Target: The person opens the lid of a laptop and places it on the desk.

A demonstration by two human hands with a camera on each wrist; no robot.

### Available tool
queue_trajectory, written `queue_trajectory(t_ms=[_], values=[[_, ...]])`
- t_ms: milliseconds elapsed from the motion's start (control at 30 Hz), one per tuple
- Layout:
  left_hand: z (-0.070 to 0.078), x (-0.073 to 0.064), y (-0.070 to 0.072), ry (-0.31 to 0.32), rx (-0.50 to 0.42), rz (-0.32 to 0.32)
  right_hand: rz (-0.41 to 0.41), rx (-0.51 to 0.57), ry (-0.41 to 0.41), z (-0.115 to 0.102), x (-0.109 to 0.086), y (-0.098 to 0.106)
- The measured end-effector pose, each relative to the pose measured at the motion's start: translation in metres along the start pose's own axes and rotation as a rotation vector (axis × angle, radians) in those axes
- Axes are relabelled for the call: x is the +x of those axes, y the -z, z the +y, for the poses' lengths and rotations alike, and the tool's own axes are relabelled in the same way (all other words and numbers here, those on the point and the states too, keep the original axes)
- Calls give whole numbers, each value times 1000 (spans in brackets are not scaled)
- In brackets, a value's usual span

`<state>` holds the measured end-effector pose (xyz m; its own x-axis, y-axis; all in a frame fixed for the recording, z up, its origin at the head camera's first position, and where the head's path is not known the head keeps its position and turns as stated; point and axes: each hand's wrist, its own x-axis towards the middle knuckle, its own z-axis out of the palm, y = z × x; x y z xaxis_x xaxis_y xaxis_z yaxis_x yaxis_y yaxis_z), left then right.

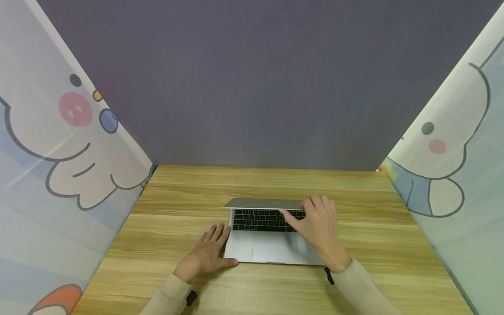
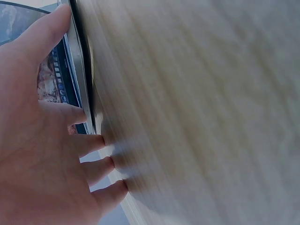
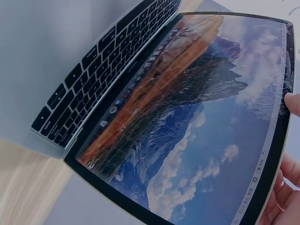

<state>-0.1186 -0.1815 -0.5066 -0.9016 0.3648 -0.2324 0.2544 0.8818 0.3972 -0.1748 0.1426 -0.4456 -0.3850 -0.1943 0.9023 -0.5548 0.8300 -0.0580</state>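
A silver laptop (image 1: 240, 247) lies on the wooden table, its lid (image 1: 260, 203) tilted partway over the black keyboard (image 1: 260, 218). My right hand (image 1: 322, 225) pinches the lid's upper edge towards the right, thumb (image 3: 293, 103) on the screen side and fingers behind. In the right wrist view the lit screen (image 3: 187, 126) displays a mountain and clouds. My left hand (image 1: 210, 253) lies at the laptop's left side with fingers spread, thumb at the front left corner. The left wrist view has its fingertips (image 2: 107, 164) down on the wood beside the laptop's edge (image 2: 77, 61).
The wooden table (image 1: 189, 188) reaches back to a dark grey panel (image 1: 252, 87). Cartoon-printed curtains (image 1: 35, 183) hang along the left side and the right side (image 1: 472, 232).
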Motion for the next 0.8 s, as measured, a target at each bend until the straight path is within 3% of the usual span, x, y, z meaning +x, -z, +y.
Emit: queue_trajectory(t_ms=[267,800], values=[[0,0,1,7,-1,-3,-119,-16,-40,3,7,1],[-2,4,-1,15,7,4,-157,-36,-50,13,30,-7]])
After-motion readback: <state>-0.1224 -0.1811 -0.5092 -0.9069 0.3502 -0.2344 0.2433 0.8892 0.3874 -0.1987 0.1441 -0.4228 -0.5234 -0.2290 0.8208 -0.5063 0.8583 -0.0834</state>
